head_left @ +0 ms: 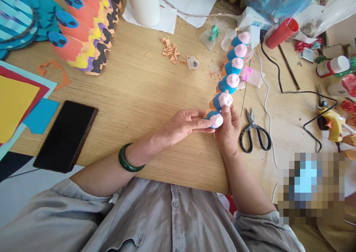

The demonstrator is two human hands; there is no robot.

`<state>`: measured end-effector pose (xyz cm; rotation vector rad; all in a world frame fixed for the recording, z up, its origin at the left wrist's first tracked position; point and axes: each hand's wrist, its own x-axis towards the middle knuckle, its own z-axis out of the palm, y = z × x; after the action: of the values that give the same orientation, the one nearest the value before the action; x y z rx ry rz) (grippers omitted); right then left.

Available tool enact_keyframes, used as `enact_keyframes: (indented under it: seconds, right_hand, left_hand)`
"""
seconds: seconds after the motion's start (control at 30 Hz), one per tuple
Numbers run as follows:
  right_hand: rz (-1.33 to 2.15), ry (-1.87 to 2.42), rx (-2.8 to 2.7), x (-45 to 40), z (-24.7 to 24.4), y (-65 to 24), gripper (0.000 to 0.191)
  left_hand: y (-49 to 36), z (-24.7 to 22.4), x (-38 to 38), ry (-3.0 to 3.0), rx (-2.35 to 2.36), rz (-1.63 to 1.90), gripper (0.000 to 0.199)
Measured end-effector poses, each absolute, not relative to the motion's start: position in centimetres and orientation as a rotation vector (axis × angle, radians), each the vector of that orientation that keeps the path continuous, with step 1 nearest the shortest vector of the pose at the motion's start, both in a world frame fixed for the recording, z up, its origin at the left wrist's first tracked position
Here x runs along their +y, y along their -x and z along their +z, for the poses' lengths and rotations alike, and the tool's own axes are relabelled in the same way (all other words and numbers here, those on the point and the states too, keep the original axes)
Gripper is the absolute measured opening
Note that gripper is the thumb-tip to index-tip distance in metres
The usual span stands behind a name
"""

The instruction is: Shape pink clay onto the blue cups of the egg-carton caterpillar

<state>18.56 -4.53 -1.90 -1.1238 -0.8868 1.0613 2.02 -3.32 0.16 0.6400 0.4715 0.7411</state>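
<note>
A row of several joined bumps, a painted strip (233,64) in blue with pink tips and some orange edges, slants up from my hands toward the white power socket. My left hand (185,126) pinches the strip's near end, thumb on top and fingers underneath. At that end's right side my right hand (228,129) grips the strip too, its thumb by the second pink tip. Black-handled scissors (254,131) lie with blades apart just right of my right hand. The strip hides some of my fingertips.
A black phone (66,135) and coloured paper sheets (15,103) lie left. Behind them stands a painted orange, yellow and black carton piece (86,29). Orange scraps (170,51) and a white roll (143,3) are farther back. Cables, a red tube (282,33) and a yellow glue gun (333,124) occupy the right.
</note>
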Motion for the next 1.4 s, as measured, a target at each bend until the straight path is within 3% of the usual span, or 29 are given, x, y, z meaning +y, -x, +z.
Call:
enact_keyframes:
  seconds: [0.57,0.93,1.17,1.4]
  right_hand:
    - [0.990,1.127,-1.007,-4.8,-2.3,-18.8,0.031]
    - [0.971,1.180,-1.206,-5.3,-1.1,-18.5,0.030]
    - [0.992,1.170,-1.094,-4.8,-2.5,-18.9,0.032]
    - [1.031,1.083,-1.082,-4.6,-2.9,-19.0,0.024]
  left_hand:
    - [-1.7,0.2,-2.8,-0.584,0.584,0.671,0.035]
    - [-0.8,0.2,-2.3,-0.664,0.564,0.558,0.024]
    - [-1.1,0.4,-2.3,-0.525,0.511,0.663,0.037]
    - [-1.3,0.4,-2.4,-0.594,0.552,0.624,0.034]
